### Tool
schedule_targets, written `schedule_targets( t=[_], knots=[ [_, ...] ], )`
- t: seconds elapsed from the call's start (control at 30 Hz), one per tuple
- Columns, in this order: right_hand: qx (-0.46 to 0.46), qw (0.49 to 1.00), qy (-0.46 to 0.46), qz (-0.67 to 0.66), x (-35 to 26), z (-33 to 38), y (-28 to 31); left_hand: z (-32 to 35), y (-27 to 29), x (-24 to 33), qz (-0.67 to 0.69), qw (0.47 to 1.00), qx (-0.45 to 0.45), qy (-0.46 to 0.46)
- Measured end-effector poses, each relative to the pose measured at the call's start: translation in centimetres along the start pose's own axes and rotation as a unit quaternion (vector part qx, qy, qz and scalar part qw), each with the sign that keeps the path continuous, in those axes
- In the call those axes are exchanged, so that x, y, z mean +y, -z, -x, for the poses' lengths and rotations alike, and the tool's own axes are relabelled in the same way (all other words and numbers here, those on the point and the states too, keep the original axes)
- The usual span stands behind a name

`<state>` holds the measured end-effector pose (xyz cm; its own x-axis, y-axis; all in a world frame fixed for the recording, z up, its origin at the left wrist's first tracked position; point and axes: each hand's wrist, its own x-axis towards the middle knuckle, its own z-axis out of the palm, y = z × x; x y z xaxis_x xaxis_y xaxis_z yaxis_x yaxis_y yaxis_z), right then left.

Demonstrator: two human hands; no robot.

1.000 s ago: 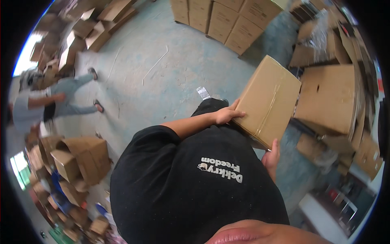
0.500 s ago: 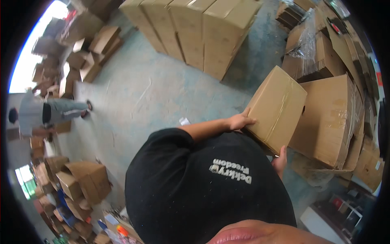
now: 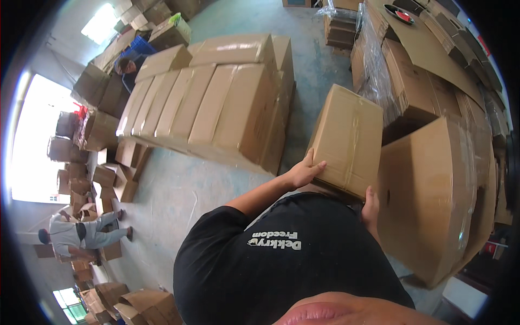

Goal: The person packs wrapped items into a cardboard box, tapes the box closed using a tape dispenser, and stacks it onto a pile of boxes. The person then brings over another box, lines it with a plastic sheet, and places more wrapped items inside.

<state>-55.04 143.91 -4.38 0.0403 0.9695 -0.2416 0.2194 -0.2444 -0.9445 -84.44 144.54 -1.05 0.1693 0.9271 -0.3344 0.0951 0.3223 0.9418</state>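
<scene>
I carry a sealed brown cardboard box [image 3: 346, 138], taped along its top, in front of my chest. My left hand [image 3: 304, 172] grips its near left edge with the fingers wrapped over the corner. My right hand [image 3: 370, 207] holds the near right lower corner; only the fingers and part of the palm show. My black shirt hides the box's underside.
A low stack of long sealed cartons [image 3: 216, 103] lies ahead on the concrete floor [image 3: 179, 189]. A big open carton [image 3: 433, 200] and plastic-wrapped flat cardboard [image 3: 401, 70] stand at my right. One person [image 3: 81, 233] bends over boxes at far left; another [image 3: 127, 65] is behind the stack.
My view has swung to the right across the floor: the carton stack now sits close ahead and the bending person has slid to lower left. Both hands keep the same hold on the box.
</scene>
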Motion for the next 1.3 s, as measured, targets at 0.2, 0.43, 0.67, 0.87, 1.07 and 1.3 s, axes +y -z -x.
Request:
schedule_targets(
  t=[0.2,0.43,0.67,0.87,1.07,1.3],
  knots=[
    [-0.063,0.997,0.039,0.006,-10.6,-12.5,-4.2,-11.0,7.5,2.8,0.125,0.992,0.003,0.009],
    [-0.121,0.991,0.045,0.025,-15.5,-27.5,-9.1,-21.5,14.6,7.7,0.2,0.979,0.037,-0.004],
    [-0.142,0.989,0.009,0.046,-23.0,-43.2,-16.0,-35.3,25.5,12.4,0.045,0.991,0.117,0.035],
    [-0.237,0.969,0.039,0.059,-28.8,-55.8,-23.8,-39.8,33.5,17.2,0.115,0.973,0.2,0.026],
    [-0.396,0.912,0.06,0.093,-33.1,-67.5,-33.7,-41.5,39.2,19.0,0.107,0.928,0.346,0.085],
    [-0.626,0.764,0.081,0.136,-41.3,-79.8,-49.1,-46.7,41.5,20.3,0.122,0.807,0.562,0.134]
  ],
)
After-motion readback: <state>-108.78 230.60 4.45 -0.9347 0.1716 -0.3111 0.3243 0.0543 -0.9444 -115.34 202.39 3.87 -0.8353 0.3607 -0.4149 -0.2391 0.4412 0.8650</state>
